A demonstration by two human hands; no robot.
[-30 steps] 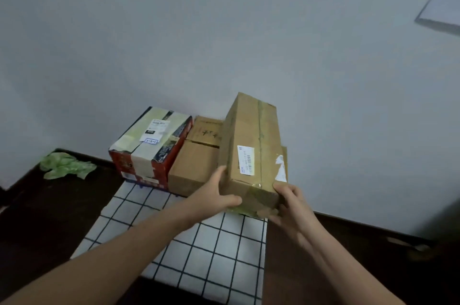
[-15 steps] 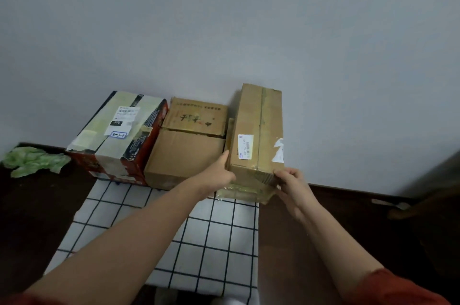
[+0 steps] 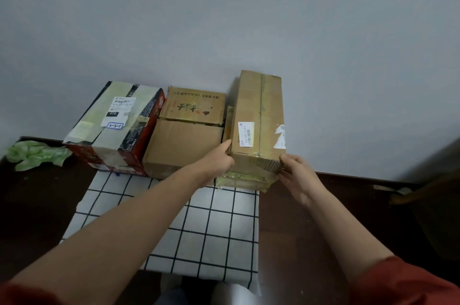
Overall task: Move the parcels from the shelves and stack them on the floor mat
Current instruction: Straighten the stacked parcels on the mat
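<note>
Floor mat (image 3: 211,230): checked, beneath both forearms.
Left hand (image 3: 216,161): grips the long parcel (image 3: 258,115) at its near left edge, thumb up its side.
Right hand (image 3: 296,175): fingers curled round its near right corner.
Long parcel: between the hands, lying on a flatter parcel (image 3: 244,180) on the mat.
Left of the hands: brown parcel (image 3: 184,148), then red taped parcel (image 3: 117,125).

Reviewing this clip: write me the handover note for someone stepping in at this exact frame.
Left hand: holds the long parcel at its near left corner. Right hand: holds its near right corner.
Parcels: long parcel lies atop a flatter box at the right end of the checked mat; red taped box and brown boxes beside it.
Done: parcel set down, not released.
To do: let go; shelves out of view, remaining parcels unknown.
</note>
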